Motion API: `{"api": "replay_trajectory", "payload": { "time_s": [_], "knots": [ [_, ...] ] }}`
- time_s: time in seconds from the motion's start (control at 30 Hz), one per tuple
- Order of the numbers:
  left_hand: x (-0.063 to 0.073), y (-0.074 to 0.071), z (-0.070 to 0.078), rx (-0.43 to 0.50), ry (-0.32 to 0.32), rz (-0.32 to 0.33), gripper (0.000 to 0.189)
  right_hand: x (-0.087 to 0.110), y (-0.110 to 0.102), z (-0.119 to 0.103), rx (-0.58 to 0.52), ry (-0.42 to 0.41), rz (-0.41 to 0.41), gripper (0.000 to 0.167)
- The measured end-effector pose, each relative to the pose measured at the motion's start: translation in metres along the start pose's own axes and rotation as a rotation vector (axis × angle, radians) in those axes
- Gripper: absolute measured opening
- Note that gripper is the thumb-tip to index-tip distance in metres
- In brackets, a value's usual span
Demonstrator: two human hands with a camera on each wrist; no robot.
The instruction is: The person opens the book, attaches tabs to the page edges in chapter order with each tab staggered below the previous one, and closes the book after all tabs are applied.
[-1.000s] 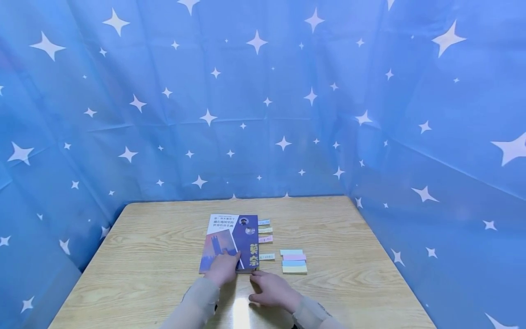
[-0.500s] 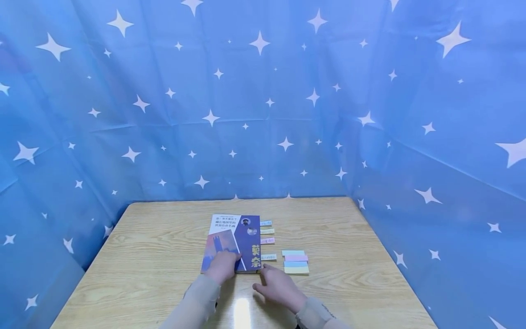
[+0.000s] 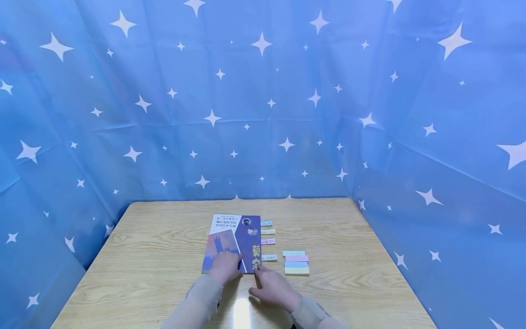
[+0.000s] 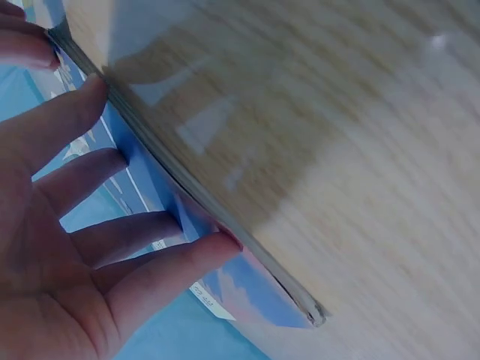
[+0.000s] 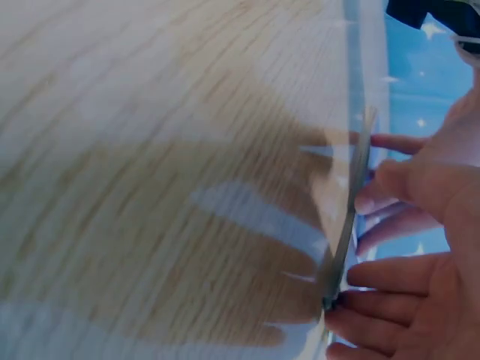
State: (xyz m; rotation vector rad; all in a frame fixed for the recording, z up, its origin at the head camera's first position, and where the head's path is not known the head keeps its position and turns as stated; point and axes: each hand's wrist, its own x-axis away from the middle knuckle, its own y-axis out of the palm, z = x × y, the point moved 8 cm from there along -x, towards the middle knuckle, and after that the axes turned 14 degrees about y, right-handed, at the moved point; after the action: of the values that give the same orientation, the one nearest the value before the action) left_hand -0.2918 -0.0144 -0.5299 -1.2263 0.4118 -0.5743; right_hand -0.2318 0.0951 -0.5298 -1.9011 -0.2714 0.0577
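Observation:
A paperback book [image 3: 251, 233], purple, white and pink with Chinese lettering, lies flat on the wooden table, cover up. My left hand [image 3: 225, 267] rests at its bottom edge, fingers spread over the lower cover. In the left wrist view, those fingertips [image 4: 225, 244] touch along the page edge. Beside it, my right hand [image 3: 274, 285] reaches the lower right corner, its index fingertip at the cover and its thumb apart from the book. The right wrist view has the right fingers [image 5: 390, 315] extended next to the book's thin edge [image 5: 347, 232].
Several handwritten tabs, including a pink one [image 3: 268, 241], stick out from the book's right side. To its right lie stacked sticky-note pads [image 3: 296, 264] in pale green, pink, blue and yellow. A blue curtain with white stars [image 3: 263, 137] surrounds the table [image 3: 164, 237].
My right hand slid slightly right, then back left onto the book's lower right corner. The left thumb now shows at the bottom edge. The head view shifted a little.

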Motion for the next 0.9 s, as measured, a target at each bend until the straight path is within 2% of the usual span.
{"api": "replay_trajectory", "payload": {
  "time_s": [0.43,0.63,0.77,0.9],
  "knots": [
    [0.0005,0.0017,0.0020,-0.014,-0.026,0.039,0.051,-0.0021,0.0057,-0.0034,0.056,-0.005,-0.017,0.055],
    [-0.0005,0.0025,0.0036,-0.028,-0.017,0.058,0.050,0.0009,0.0054,-0.0050,0.098,-0.027,0.035,0.064],
    [-0.0028,0.0021,0.0020,-0.029,-0.029,0.044,0.051,0.0006,0.0033,-0.0072,0.135,-0.038,0.077,0.070],
    [-0.0029,0.0026,0.0021,-0.022,-0.050,0.027,0.050,0.0007,0.0031,-0.0074,0.154,-0.034,0.073,0.069]
  ]
}}
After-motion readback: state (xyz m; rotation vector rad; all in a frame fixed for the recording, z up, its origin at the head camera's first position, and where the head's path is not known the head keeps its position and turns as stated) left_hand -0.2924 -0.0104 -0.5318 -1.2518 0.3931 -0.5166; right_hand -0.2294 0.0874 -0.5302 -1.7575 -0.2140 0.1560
